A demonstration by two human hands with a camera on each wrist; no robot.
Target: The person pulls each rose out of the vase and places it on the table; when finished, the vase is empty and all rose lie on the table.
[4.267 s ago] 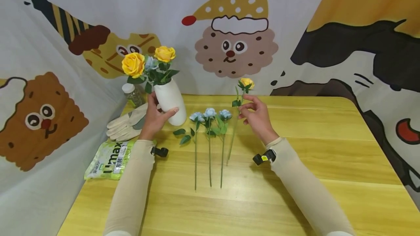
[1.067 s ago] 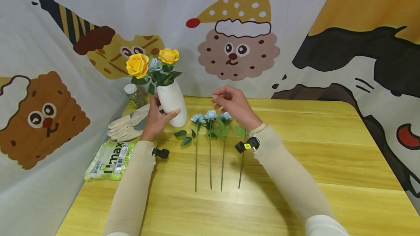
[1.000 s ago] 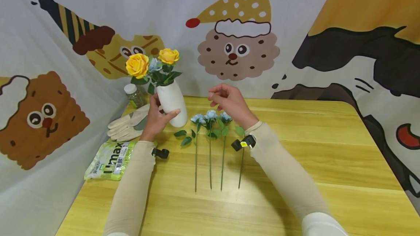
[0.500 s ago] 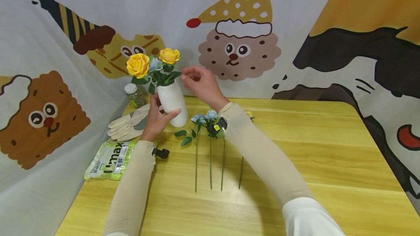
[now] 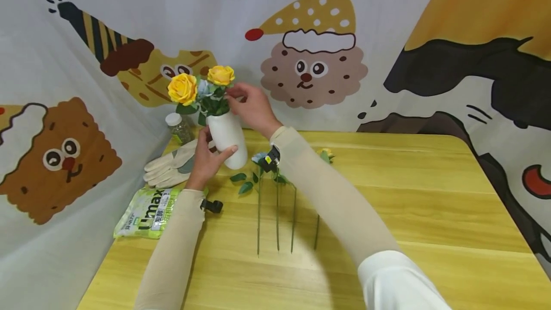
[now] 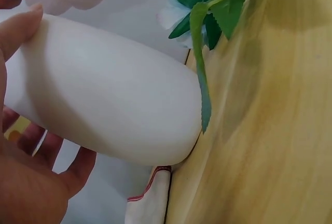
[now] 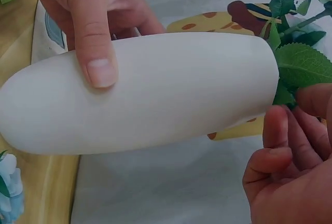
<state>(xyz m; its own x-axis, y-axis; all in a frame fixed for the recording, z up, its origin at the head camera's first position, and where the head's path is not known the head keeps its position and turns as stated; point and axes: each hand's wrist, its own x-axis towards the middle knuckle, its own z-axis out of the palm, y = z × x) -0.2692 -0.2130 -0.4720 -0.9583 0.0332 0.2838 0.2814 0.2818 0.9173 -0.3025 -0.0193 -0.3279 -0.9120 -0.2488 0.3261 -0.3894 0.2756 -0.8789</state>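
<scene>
My left hand [image 5: 208,159] grips the white vase [image 5: 228,140] round its side, thumb in front; the vase tilts slightly on the table. Two yellow roses [image 5: 182,89] and a pale blue flower [image 5: 204,88] stand in it. My right hand [image 5: 253,108] is at the vase's mouth, its thumb and fingers pinching a green leaf [image 7: 306,63] there; the exact grip is partly hidden. In the left wrist view, the left thumb and fingers lie on opposite sides of the vase. Several blue flowers [image 5: 259,157] lie on the table, partly behind my right arm, beside a yellow rose [image 5: 325,152].
At the left are a capped jar [image 5: 180,129], a pair of pale gloves [image 5: 165,169] and a green-and-white bag [image 5: 144,213]. A patterned cloth [image 5: 387,8] hangs behind the wooden table [image 5: 430,190].
The yellow rose that my right hand held now lies right of the blue flowers. That hand has moved left to the leaves at the vase's mouth. My left hand keeps holding the vase.
</scene>
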